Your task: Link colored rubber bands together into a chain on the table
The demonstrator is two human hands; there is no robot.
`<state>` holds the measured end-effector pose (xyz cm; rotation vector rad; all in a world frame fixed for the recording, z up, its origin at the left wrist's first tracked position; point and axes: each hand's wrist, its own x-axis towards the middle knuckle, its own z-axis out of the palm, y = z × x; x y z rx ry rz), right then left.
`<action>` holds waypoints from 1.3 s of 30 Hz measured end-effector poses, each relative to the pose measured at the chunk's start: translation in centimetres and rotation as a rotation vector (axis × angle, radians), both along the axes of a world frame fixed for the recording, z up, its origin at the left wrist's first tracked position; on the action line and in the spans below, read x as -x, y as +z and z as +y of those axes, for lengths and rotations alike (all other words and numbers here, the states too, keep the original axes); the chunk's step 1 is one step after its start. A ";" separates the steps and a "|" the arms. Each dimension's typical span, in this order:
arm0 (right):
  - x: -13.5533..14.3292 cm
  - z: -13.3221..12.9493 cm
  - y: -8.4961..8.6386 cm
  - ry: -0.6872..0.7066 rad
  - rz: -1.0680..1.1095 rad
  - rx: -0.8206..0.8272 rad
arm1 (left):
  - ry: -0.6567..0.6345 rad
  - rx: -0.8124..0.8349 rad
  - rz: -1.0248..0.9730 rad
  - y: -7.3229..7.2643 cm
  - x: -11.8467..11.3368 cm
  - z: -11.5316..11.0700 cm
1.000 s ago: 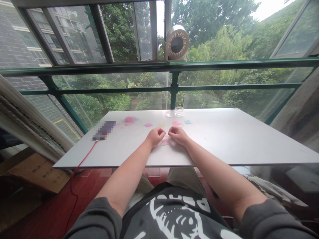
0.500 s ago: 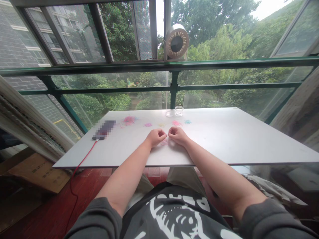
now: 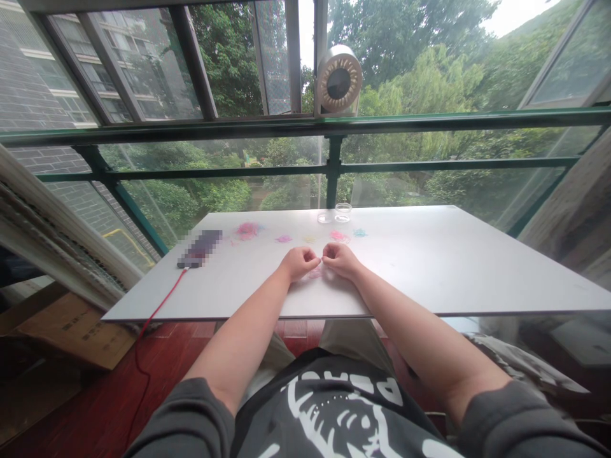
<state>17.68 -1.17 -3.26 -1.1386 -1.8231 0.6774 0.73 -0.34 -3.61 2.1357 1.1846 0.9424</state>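
While left hand [image 3: 298, 263] and right hand [image 3: 340, 261] nearly meet, thumbs and fingers pinched; anything gripped too small to tell. Thin pink bands [image 3: 314, 273] between wrists, on white table [image 3: 429, 273]. Looks like close two-handed fingertip work.

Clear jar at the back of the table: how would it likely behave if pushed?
The clear jar looks low and wide, so it would probably slide rather than tip. Its thin-looking, see-through wall suggests it is light for its size. Being round, it might roll if laid on its side on the flat table.
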 end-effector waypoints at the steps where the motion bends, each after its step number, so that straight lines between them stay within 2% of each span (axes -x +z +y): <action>1: 0.0 0.0 0.0 0.004 0.001 0.001 | -0.005 0.008 0.000 0.0 0.0 0.0; 11: 0.2 0.2 -0.3 0.019 -0.010 0.021 | -0.061 0.076 -0.020 0.3 -0.1 -0.3; 20: 0.2 0.7 -0.4 -0.269 -0.025 -0.038 | -0.063 0.129 -0.154 0.4 -0.1 -0.2; 25: 0.1 0.4 -0.2 -0.430 -0.044 -0.030 | -0.043 0.118 -0.141 0.4 -0.2 -0.3; 27: 0.1 0.2 -0.1 -0.449 -0.056 -0.027 | 0.000 0.094 -0.115 0.4 -0.2 -0.2; 29: 0.2 -0.1 0.0 -0.374 -0.073 -0.033 | 0.112 0.046 -0.073 0.6 -0.2 -0.2; 33: 0.5 -1.0 0.1 -0.113 -0.159 -0.090 | 0.338 -0.022 0.038 0.8 -0.2 -0.2; 39: 1.3 -2.6 0.3 0.001 -0.291 -0.174 | 0.408 -0.093 0.170 0.7 -0.5 -0.4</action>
